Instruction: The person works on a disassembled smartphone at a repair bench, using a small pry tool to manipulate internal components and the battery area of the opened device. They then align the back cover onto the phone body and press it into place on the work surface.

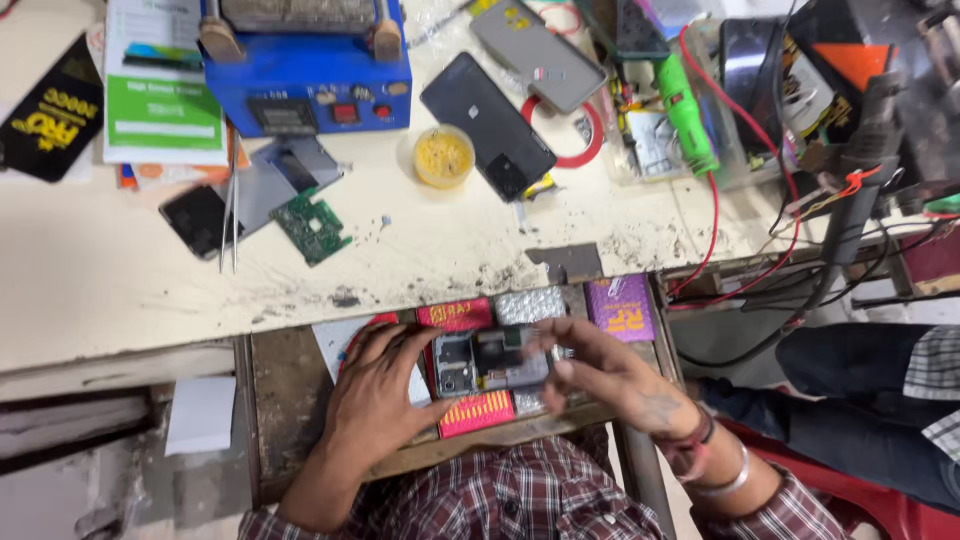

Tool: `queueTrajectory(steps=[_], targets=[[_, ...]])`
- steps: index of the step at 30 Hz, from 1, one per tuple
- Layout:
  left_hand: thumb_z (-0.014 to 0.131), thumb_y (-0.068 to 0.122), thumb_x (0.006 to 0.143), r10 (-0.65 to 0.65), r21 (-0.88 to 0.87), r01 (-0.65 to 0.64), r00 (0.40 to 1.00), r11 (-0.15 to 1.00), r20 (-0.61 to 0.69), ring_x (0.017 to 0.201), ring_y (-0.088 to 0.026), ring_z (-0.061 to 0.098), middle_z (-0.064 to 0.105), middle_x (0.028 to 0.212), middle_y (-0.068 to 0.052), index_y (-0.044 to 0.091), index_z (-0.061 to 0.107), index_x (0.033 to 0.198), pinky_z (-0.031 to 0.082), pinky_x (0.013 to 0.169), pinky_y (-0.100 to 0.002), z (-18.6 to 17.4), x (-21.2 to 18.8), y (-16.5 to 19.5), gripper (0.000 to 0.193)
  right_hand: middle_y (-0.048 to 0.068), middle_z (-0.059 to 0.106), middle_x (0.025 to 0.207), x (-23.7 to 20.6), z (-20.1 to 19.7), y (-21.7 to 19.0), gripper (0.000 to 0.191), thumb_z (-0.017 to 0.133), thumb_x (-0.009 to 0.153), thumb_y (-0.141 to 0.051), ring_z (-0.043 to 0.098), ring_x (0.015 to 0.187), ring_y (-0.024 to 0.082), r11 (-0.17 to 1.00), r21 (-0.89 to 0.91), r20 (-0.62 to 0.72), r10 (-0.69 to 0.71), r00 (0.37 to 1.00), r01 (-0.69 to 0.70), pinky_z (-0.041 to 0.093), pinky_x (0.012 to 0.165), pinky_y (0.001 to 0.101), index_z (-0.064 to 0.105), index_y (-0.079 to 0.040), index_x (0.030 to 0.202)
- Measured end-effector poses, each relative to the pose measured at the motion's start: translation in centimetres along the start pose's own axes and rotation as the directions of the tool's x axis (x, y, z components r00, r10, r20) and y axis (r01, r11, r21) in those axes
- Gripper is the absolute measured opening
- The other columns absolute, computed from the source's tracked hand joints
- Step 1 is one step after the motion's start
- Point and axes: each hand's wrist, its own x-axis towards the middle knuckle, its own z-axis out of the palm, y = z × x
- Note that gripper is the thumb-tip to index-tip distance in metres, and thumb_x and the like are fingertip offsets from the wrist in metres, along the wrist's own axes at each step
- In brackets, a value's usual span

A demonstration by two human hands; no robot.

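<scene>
An opened phone (492,361) with its back off and its inner parts showing is held over an open drawer (290,400) below the workbench. My left hand (378,395) grips its left end from the side. My right hand (610,375) holds the right end, fingers over the top edge. Under the phone lie a red packet (476,413), silver foil packets (530,304) and a purple packet (620,308).
On the white bench (120,280) sit a blue heating machine (305,75), a green circuit board (314,228), tweezers (229,225), a yellow paste tub (443,156), two dark phones (487,125) and a green-handled tool (686,113) with red wires. Another person's legs (860,390) are at the right.
</scene>
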Motion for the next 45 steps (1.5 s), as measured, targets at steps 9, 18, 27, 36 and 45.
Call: queueTrajectory(steps=[9,18,27,36,45], targets=[[0.092,0.051,0.06,0.097,0.013,-0.096,0.993,0.995,-0.068,0.137,-0.033,0.049,0.061,0.137,-0.013,0.019,0.056,0.139,0.039,0.111,-0.052,0.5,0.2,-0.1,0.092,0.022,0.073,0.12,-4.9,3.5,-12.6,0.06,0.033,0.115,-0.046,0.073,0.114,0.04,0.789,-0.158,0.423,-0.489,0.762,0.594,0.055,0.104,0.0521,0.068,0.002,0.122],[0.082,0.057,0.073,0.179,0.109,-0.165,0.974,0.98,-0.138,0.134,-0.033,0.051,0.067,0.13,-0.015,0.015,0.061,0.136,0.039,0.108,-0.053,1.3,0.2,-0.3,0.079,0.025,0.057,0.089,-5.8,1.4,-6.0,0.041,0.037,0.113,-0.03,0.062,0.085,0.052,0.644,0.615,0.53,-0.765,0.366,0.456,0.053,0.085,0.0734,0.056,0.001,0.093],[0.083,0.048,0.08,0.306,0.103,-0.29,0.93,0.951,-0.203,0.135,-0.029,0.055,0.07,0.131,-0.009,0.01,0.068,0.126,0.041,0.114,-0.049,1.8,0.4,-1.2,0.061,0.008,0.069,0.082,-3.9,3.5,-11.1,0.021,0.066,0.094,-0.027,0.068,0.067,0.024,0.811,-0.282,-0.536,-0.576,0.617,0.512,0.059,0.066,0.0354,0.06,-0.009,0.086],[0.086,0.047,0.069,0.28,0.109,-0.266,0.949,0.958,-0.142,0.138,-0.03,0.051,0.063,0.142,-0.009,0.008,0.063,0.134,0.037,0.116,-0.049,1.3,0.2,-0.2,0.08,0.011,0.071,0.086,-2.7,-2.8,6.3,0.025,0.076,0.091,-0.029,0.069,0.074,0.033,0.266,-0.914,-0.399,-0.453,0.797,-0.305,0.053,0.062,0.0435,0.072,-0.011,0.107],[0.084,0.048,0.072,0.268,0.168,-0.251,0.959,0.953,-0.089,0.142,-0.03,0.043,0.06,0.144,-0.011,0.008,0.055,0.143,0.031,0.118,-0.053,1.4,0.3,0.6,0.086,0.013,0.069,0.088,-2.0,-1.7,5.0,0.03,0.073,0.089,-0.023,0.067,0.075,0.035,0.31,-0.896,-0.427,-0.41,0.805,-0.317,0.053,0.066,0.0454,0.069,-0.007,0.114]])
